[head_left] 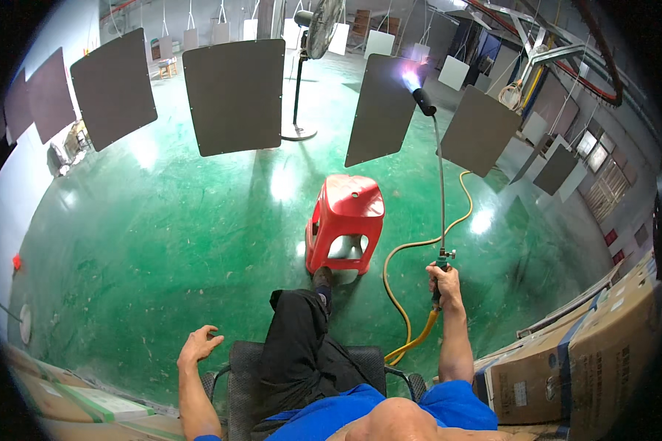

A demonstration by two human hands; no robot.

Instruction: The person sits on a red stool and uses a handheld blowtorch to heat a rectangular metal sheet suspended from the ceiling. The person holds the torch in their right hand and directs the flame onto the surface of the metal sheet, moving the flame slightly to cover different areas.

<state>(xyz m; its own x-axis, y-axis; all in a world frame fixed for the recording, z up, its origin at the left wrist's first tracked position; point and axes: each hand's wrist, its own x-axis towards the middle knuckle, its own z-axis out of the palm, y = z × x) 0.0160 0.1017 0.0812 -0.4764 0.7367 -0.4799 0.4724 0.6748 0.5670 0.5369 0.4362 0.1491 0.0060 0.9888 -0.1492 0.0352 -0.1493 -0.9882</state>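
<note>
We sit in chair (246, 367), leg stretched toward red stool (346, 220) on green floor (162, 242). Our right hand (443, 283) clamped round torch (440, 184) handle, wand raised, lit tip just before hanging dark panel (379, 110), bluish flame (410, 73) at its upper right edge. Yellow hose (404, 294) runs from handle, loops over floor beside stool. Our left hand (198, 344) loose, fingers spread, holds nothing, hovers over chair's left arm. More panels hang left and right. Fan (309, 44) stands behind. Boxes (566, 360) at our right.
</note>
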